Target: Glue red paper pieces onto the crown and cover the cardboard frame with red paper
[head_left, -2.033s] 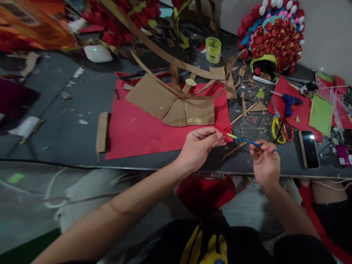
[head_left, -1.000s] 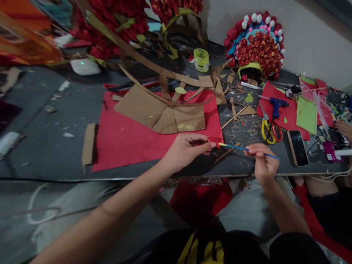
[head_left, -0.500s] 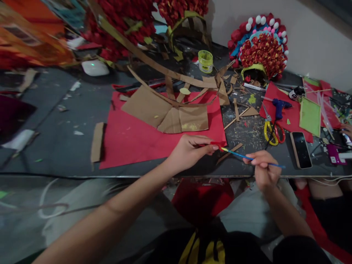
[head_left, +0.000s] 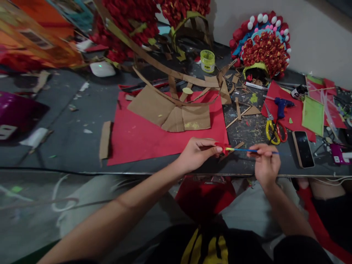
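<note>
Pinched between the thumb and fingertips of the left hand (head_left: 196,154), a small red paper piece (head_left: 222,147) is held just above the near edge of the table (head_left: 82,110). Its exact fold is too small to be made out. A thin blue brush (head_left: 249,150) is gripped near its middle by the fingers of the right hand (head_left: 264,163), and its yellow-coated tip is laid against the paper piece.

Just left of the paper piece, a large red sheet (head_left: 137,139) is spread flat, with brown cardboard (head_left: 167,110) resting on its far part. Right of the paper piece, and a little farther back, yellow-handled scissors (head_left: 275,130) and a blue glue gun (head_left: 282,104) are seen, with a dark phone (head_left: 303,148) beyond the scissors. Well behind the paper piece, a small yellow-green jar (head_left: 207,61) stands among cardboard scraps.

Several slips can be judged likely. The paper piece may be crumpled or torn if the brush is pressed too hard, since it is held only by the fingertips. What is on the tip may be smeared onto the fingers or the large red sheet, both being so close. Because the work is held at the table edge, a loosened pinch could let the paper piece drop out of reach below.
</note>
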A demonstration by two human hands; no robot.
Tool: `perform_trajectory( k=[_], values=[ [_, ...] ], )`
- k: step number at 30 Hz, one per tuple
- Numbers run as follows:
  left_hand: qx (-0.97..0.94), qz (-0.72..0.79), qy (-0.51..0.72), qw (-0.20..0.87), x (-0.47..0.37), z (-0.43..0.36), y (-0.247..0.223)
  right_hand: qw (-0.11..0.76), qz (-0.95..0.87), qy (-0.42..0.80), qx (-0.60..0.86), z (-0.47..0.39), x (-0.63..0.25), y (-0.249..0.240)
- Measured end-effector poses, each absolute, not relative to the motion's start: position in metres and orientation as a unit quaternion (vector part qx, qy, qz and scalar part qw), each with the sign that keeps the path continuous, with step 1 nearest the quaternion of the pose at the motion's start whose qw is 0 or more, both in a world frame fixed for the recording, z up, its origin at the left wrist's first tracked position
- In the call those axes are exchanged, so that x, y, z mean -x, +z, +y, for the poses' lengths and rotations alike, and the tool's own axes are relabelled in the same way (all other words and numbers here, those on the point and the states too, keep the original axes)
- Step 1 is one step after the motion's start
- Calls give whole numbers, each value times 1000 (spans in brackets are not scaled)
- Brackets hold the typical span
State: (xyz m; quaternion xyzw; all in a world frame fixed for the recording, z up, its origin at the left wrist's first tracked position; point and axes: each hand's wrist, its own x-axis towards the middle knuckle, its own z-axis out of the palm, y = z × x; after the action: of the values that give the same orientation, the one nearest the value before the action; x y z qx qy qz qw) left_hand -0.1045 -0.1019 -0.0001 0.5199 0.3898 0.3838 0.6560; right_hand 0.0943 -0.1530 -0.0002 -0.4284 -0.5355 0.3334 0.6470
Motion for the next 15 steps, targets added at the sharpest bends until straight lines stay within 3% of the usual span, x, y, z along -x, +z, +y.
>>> perform_trajectory(
  k=[3, 6, 11, 15],
  values=[
    [-515, 461, 407, 597, 104, -99, -6, 546, -734, 183, 360, -167, -90, 3],
    [-497, 482, 432, 578, 107, -96, -8, 469, -802, 165, 331, -172, -87, 3],
    [-504, 384, 452, 628, 112, -98, 1, 634, -511, 386, 434, -155, -93, 2],
    [-489, 289, 416, 710, 111, -102, 6, 602, -334, 557, 465, -140, -99, 7]
  ],
)
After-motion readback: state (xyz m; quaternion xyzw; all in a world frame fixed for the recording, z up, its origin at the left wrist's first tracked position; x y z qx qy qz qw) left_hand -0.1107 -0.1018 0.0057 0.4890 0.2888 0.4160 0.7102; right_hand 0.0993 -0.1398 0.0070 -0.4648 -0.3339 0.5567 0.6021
